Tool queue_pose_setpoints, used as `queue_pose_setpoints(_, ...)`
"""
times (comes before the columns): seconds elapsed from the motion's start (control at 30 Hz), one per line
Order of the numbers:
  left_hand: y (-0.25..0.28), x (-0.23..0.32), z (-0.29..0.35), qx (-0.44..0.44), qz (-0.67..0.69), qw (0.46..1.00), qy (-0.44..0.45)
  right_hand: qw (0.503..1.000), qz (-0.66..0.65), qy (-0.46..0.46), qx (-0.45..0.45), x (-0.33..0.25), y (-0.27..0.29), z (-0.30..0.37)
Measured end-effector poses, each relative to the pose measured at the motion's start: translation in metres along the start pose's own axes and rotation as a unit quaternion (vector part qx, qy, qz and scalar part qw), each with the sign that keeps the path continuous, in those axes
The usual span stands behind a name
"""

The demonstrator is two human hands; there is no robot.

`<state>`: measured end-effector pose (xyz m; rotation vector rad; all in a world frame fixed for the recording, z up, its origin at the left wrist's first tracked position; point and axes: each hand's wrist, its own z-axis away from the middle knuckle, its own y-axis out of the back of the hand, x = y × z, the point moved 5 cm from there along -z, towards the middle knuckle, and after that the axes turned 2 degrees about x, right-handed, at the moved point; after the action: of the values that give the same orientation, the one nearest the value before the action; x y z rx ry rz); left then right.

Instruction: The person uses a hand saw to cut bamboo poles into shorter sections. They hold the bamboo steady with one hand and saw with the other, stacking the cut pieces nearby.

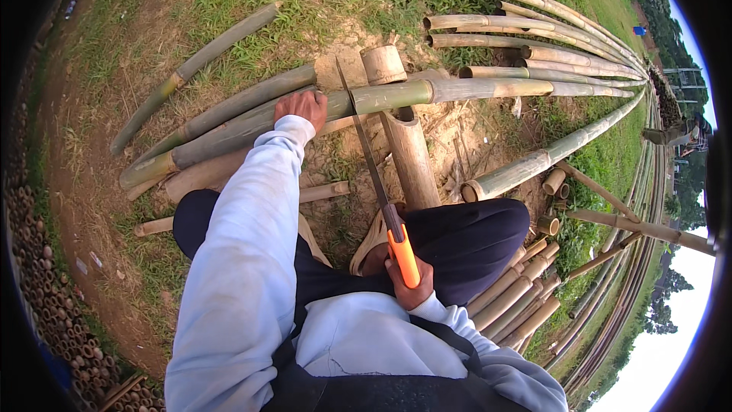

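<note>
A long green bamboo pole point(396, 94) lies crosswise in front of me, over an upright or leaning piece of bamboo point(412, 156). My left hand point(302, 109) presses down on the pole with its fingers curled round it. Down by my lap, my right hand point(410, 281) grips the orange handle of a hand saw point(368, 154). Its long, thin blade crosses the pole just right of my left hand, the tip reaching past the far side. Whether the teeth have cut into the bamboo I cannot tell. A short bamboo stub point(383, 65) stands behind the pole.
Several long bamboo poles point(526, 24) lie in the grass at the far right. Cut bamboo pieces point(515, 294) are piled by my right knee. A curved pole point(200, 61) lies at the far left. Many short cut rings point(88, 347) fill the lower left edge.
</note>
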<state>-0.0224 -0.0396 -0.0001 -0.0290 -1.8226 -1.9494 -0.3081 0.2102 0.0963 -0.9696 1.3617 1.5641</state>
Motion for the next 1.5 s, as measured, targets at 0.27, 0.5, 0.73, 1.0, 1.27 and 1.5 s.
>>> queue_pose_setpoints(0.27, -0.004, 0.001, -0.004, -0.037, 0.006, 0.999, 0.002, 0.999, 0.03, 0.013, 0.017, 0.022, -0.058, -0.096)
queue_pose_setpoints(0.5, -0.003, 0.001, -0.003, -0.016, 0.002, 1.0, 0.005, 1.0, 0.022, 0.007, -0.007, 0.004, -0.001, -0.013)
queue_pose_setpoints(0.73, -0.002, -0.004, -0.005, -0.026, 0.009, 1.0, -0.001, 0.999, 0.039, -0.003, 0.005, 0.024, -0.044, -0.081)
queue_pose_setpoints(1.0, 0.003, 0.006, 0.003, -0.028, 0.004, 1.0, 0.002, 0.999, 0.03, 0.023, 0.016, 0.03, -0.058, -0.115)
queue_pose_setpoints(1.27, 0.003, -0.035, -0.017, -0.039, -0.002, 0.998, 0.042, 0.997, 0.058, 0.012, -0.047, 0.008, -0.015, -0.032)
queue_pose_setpoints(1.5, 0.019, -0.07, -0.072, -0.023, 0.04, 0.996, 0.071, 0.988, 0.109, 0.108, -0.026, -0.046, -0.007, -0.053)
